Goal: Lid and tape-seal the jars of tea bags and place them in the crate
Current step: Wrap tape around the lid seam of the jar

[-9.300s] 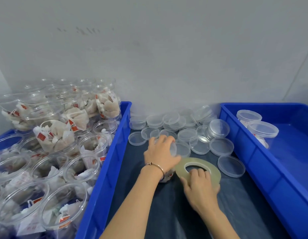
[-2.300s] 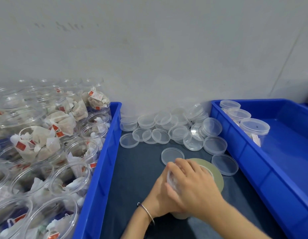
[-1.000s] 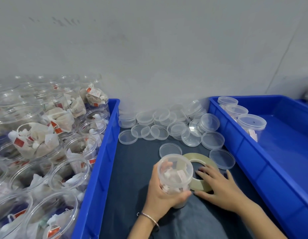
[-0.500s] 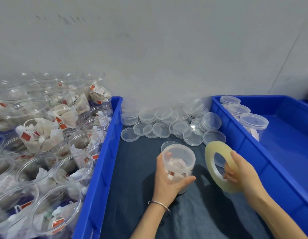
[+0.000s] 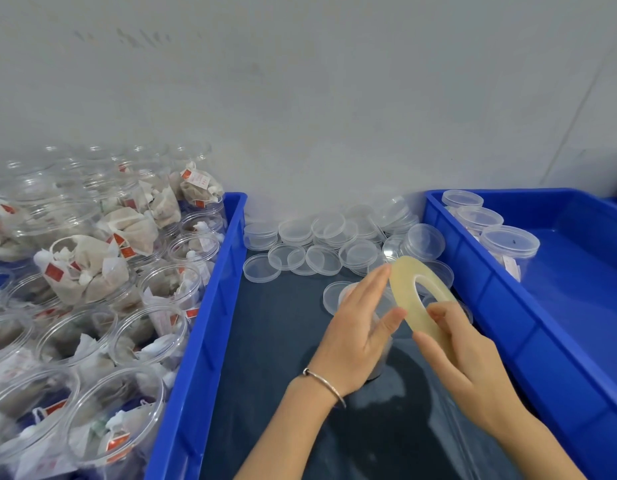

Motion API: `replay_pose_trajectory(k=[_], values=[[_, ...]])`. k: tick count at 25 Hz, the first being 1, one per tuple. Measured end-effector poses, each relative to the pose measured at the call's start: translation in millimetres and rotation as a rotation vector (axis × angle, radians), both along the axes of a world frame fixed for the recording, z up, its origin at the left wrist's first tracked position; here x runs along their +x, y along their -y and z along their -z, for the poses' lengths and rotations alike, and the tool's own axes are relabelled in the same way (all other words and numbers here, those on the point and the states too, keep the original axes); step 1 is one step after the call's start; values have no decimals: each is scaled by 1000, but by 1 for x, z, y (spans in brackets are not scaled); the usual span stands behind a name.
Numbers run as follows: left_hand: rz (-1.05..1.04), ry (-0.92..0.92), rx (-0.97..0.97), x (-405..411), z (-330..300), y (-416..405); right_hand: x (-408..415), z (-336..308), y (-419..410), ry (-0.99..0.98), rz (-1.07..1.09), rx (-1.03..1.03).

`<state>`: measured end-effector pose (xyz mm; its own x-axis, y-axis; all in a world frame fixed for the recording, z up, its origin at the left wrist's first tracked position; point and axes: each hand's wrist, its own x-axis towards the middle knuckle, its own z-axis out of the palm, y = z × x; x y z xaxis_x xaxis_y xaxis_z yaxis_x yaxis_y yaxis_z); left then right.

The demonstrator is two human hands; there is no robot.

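Jar (image 5: 378,358) of tea bags: upright on dark mat (image 5: 272,341), mostly hidden behind left hand (image 5: 359,327), whose fingers lie straight against it. Tape roll (image 5: 409,303): tilted just right of jar, pinched by right hand (image 5: 463,355). Crate (image 5: 508,306): right of jar.

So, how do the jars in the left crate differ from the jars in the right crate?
The jars in the left crate stand open with no lids; the jars in the right crate are closed with clear lids. The left ones are many and crowded, some heaped on others; the right ones are only three in view, in a row by the crate's near wall. Both kinds are clear plastic and hold tea bags.
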<state>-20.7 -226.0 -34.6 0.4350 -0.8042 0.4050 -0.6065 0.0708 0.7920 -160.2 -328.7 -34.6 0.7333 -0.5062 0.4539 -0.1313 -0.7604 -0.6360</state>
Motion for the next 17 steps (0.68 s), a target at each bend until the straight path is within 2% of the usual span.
replay_pose_trajectory(k=[3,8,12,14,17], values=[[-7,-40,-46,-3,1,-2,5,-1,-3,-17,5,-106],[-108,20,-104,-4,0,-1,12,2,-5,-23,36,-162],[-288,-52,-321,-17,11,0,17,6,-9,-38,57,-187],[-347,-166,-422,-13,11,-1,16,6,-9,-25,37,-235],[-314,-384,-478,-3,1,-4,15,2,-6,7,2,-314]])
